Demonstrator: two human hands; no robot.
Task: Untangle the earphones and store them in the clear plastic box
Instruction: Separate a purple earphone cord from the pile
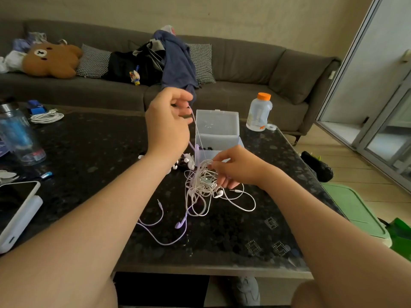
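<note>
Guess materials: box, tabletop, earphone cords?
Box: frosted clear plastic, probably; dark items show dimly through its wall. Tabletop: polished dark speckled stone or a stone-look surface; light glints off it. Earphone cords: soft rubbery plastic sheath, white and lilac, smooth; they hang and loop limply.

Before me a dark speckled table (89,141) fronts a grey sofa (244,63) against a beige wall (222,14). To my right, sliding glass doors (382,74) light a pale wooden floor (333,152).
</note>
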